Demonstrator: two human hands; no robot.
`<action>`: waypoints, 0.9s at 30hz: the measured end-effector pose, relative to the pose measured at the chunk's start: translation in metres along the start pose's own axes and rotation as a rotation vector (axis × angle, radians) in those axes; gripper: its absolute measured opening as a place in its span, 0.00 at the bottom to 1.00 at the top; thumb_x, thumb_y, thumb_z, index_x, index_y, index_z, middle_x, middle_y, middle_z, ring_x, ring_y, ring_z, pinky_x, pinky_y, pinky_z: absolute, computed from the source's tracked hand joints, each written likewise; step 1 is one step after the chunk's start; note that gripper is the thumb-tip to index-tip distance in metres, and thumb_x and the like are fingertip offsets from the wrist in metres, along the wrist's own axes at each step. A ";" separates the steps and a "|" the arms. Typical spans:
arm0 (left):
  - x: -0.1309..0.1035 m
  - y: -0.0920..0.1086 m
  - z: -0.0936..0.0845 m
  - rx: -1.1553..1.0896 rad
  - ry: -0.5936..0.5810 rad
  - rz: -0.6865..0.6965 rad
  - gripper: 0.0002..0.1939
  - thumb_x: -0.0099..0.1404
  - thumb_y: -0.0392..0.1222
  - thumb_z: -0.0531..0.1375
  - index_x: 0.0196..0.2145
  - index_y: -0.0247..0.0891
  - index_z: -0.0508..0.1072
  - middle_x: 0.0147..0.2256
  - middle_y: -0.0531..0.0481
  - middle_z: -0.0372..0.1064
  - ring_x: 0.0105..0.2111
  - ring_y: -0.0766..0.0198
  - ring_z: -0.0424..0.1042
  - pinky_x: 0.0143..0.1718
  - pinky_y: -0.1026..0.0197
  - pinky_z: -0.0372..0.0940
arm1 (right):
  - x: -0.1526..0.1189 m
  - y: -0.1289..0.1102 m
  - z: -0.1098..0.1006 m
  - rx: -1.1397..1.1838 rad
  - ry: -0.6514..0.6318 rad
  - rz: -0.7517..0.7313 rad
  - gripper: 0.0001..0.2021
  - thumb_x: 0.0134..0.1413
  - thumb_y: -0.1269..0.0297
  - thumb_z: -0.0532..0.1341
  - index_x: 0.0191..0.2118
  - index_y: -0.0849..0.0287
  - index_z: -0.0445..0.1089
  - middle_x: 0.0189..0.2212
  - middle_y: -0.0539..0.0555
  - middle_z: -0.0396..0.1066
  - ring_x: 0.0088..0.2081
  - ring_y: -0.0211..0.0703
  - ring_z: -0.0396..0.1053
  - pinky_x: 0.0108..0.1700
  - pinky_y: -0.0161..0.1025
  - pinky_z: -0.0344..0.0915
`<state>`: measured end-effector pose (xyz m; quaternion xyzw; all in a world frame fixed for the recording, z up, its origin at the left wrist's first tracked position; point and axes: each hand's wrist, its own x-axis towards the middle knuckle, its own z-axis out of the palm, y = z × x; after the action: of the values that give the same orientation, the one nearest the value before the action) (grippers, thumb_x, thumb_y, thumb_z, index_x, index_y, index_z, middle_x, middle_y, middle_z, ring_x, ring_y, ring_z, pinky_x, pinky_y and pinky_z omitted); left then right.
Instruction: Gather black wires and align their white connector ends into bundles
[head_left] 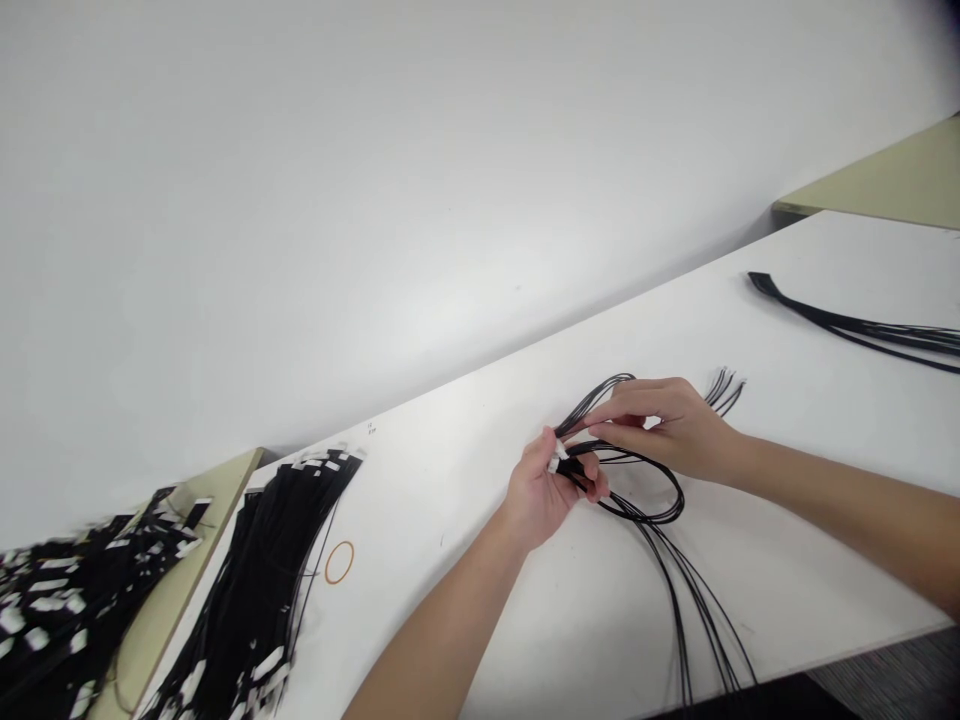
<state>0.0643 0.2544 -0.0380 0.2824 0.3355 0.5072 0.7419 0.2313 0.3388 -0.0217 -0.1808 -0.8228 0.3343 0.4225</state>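
A looped bundle of thin black cables hangs between my hands over the white table. My left hand is closed on the bundle near its white connectors. To its right, my right hand pinches at the cables by the upper loop, thumb and index finger nearly together. Bare wire ends stick out behind my right hand. Loose cable tails run down to the table's front edge.
On the white table lie a thick pile of black cables and an orange rubber band at left. More cables with white connectors cover a greenish board at far left. Another black bundle lies right. A white wall rises behind.
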 end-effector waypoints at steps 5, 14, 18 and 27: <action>0.000 0.000 0.000 0.021 -0.007 0.017 0.24 0.68 0.55 0.43 0.44 0.34 0.67 0.26 0.49 0.60 0.25 0.62 0.67 0.28 0.61 0.53 | -0.001 -0.003 0.000 0.001 -0.014 0.060 0.06 0.54 0.66 0.61 0.35 0.56 0.76 0.24 0.49 0.69 0.24 0.31 0.61 0.25 0.31 0.61; -0.001 -0.001 0.001 0.049 -0.020 0.036 0.23 0.68 0.53 0.43 0.46 0.34 0.67 0.27 0.48 0.61 0.26 0.62 0.67 0.28 0.61 0.54 | 0.000 -0.007 0.000 -0.004 -0.012 0.112 0.06 0.54 0.65 0.61 0.32 0.56 0.76 0.23 0.50 0.69 0.24 0.32 0.61 0.25 0.32 0.59; -0.001 -0.002 0.000 0.056 -0.023 0.050 0.24 0.68 0.54 0.43 0.46 0.33 0.67 0.27 0.47 0.61 0.26 0.61 0.68 0.27 0.61 0.54 | -0.001 -0.007 0.000 -0.004 -0.008 0.092 0.06 0.54 0.66 0.60 0.33 0.56 0.76 0.23 0.49 0.69 0.24 0.31 0.61 0.25 0.31 0.59; -0.002 -0.001 0.002 0.011 0.004 0.008 0.24 0.67 0.56 0.45 0.45 0.36 0.69 0.27 0.48 0.61 0.26 0.62 0.68 0.27 0.62 0.54 | -0.001 -0.006 0.000 0.022 -0.020 0.103 0.07 0.55 0.62 0.60 0.35 0.55 0.75 0.23 0.49 0.68 0.24 0.32 0.63 0.25 0.31 0.61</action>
<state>0.0655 0.2524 -0.0369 0.2870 0.3387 0.5088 0.7376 0.2322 0.3339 -0.0183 -0.2149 -0.8129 0.3663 0.3987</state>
